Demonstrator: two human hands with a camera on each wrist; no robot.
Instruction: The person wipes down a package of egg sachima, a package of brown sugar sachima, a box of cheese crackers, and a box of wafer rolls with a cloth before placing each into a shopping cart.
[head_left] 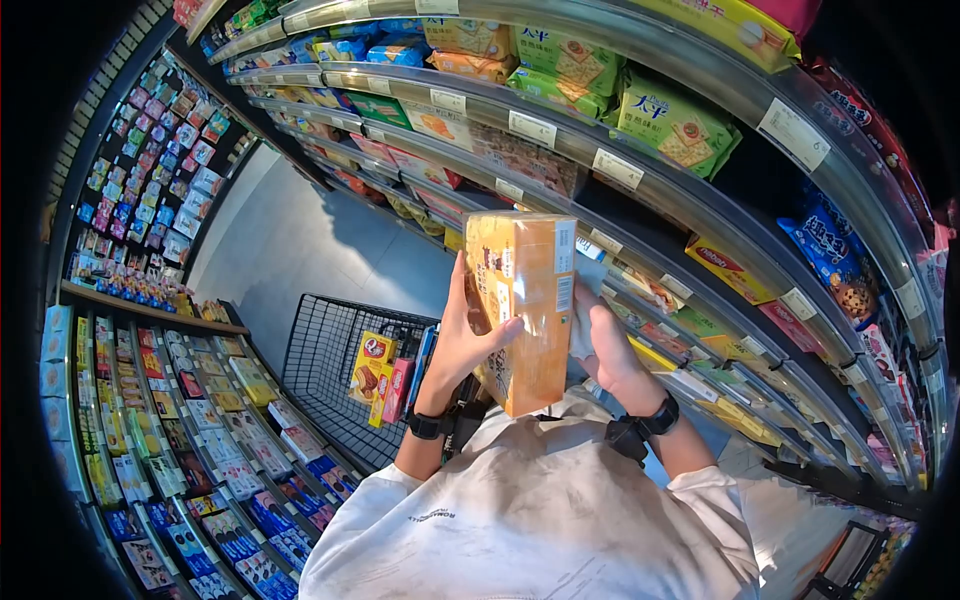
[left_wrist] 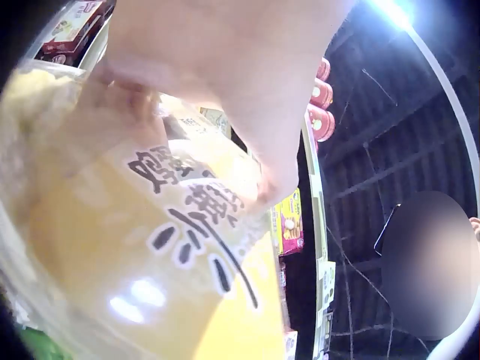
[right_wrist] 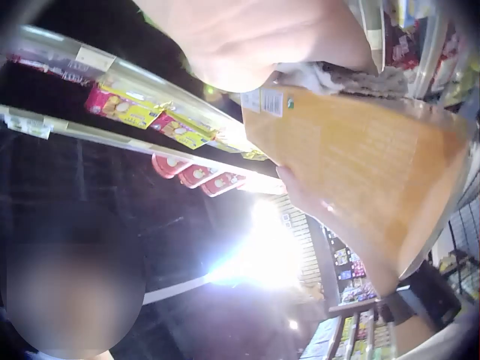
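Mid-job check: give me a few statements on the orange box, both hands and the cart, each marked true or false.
1. The left hand grips the orange box. True.
2. The cart is empty. False: it holds packs, among them a yellow pack.
3. A barcode shows on the orange box. True.
4. The right hand is inside the cart. False: it is raised beside the orange box.
5. Each wrist wears something black. True.
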